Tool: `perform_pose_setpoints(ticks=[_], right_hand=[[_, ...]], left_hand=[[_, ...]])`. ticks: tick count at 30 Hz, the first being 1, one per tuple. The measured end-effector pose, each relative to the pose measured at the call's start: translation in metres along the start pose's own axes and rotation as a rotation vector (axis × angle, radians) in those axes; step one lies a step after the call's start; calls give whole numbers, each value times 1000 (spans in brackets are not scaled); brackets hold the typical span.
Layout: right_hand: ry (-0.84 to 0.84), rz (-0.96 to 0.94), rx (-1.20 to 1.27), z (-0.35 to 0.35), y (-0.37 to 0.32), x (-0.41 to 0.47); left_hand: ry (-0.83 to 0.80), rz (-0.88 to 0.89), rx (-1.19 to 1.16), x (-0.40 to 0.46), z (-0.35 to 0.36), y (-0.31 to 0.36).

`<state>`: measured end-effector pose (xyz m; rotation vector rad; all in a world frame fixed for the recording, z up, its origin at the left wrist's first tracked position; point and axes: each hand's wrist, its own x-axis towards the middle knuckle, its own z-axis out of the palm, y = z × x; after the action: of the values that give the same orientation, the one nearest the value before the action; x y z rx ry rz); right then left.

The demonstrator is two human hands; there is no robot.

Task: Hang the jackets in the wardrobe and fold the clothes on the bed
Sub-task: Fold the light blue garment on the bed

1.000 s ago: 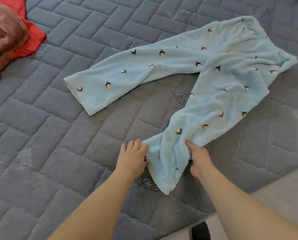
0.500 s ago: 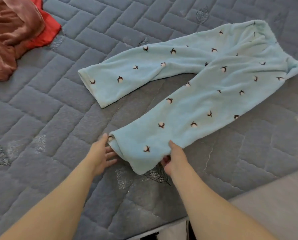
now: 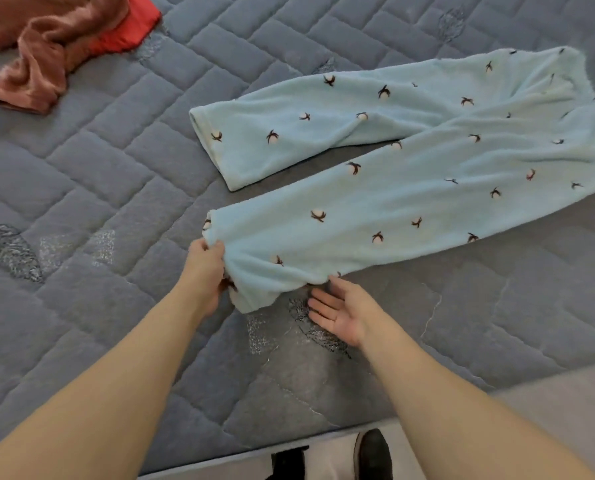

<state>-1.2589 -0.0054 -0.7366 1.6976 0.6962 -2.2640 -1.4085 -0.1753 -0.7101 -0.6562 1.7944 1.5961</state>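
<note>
Here the folding half of the job is in hand, with a pair of pale blue fleece trousers [image 3: 410, 168] spread flat on the grey quilted bed [image 3: 98, 220]. The waist lies off to the right and both legs run leftwards, the far leg a little apart from the near one, with a wedge of bare quilt between them.

The left hand [image 3: 204, 268] grips the cuff end of the near leg, fingers curled over the fabric edge at the hem. The right hand [image 3: 341, 311] is released: palm up, fingers straight, just beside the lower edge of the same cuff, its fingertips touching or nearly touching the cloth (the exact contact is hard to judge).

Judging by the layout, the step is to straighten this leg before laying one leg over the other. The next move likely calls for the right hand to take hold of the near corner of the hem again, so both hands can lift the cuff evenly and carry it onto the far leg, hems matched.

At the far left a rust-brown garment [image 3: 43, 60] lies crumpled over something red [image 3: 130, 29], seemingly waiting its turn. No wardrobe or jackets show here.
</note>
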Motion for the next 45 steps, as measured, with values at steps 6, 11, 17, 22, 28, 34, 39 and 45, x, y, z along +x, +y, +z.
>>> perform_pose_setpoints(ticks=[6, 11, 17, 22, 28, 34, 39, 45], right_hand=[[195, -66, 6, -1, -36, 1], [223, -95, 16, -26, -61, 3], [283, -64, 23, -66, -112, -11], [318, -119, 69, -128, -196, -16], [385, -218, 150, -255, -330, -3], [323, -286, 211, -327, -430, 25], [290, -279, 244, -348, -459, 32], [459, -485, 488, -390, -457, -12]], left_hand=[[-50, -291, 292, -4, 21, -32], [-4, -102, 115, -10, 37, -47], [546, -97, 889, -30, 46, -31], [311, 623, 1293, -51, 198, -26], [-248, 846, 1776, -62, 410, -52], [-245, 713, 1993, -40, 521, -62], [-341, 564, 2032, -44, 561, -57], [-588, 249, 1753, -92, 565, -54]])
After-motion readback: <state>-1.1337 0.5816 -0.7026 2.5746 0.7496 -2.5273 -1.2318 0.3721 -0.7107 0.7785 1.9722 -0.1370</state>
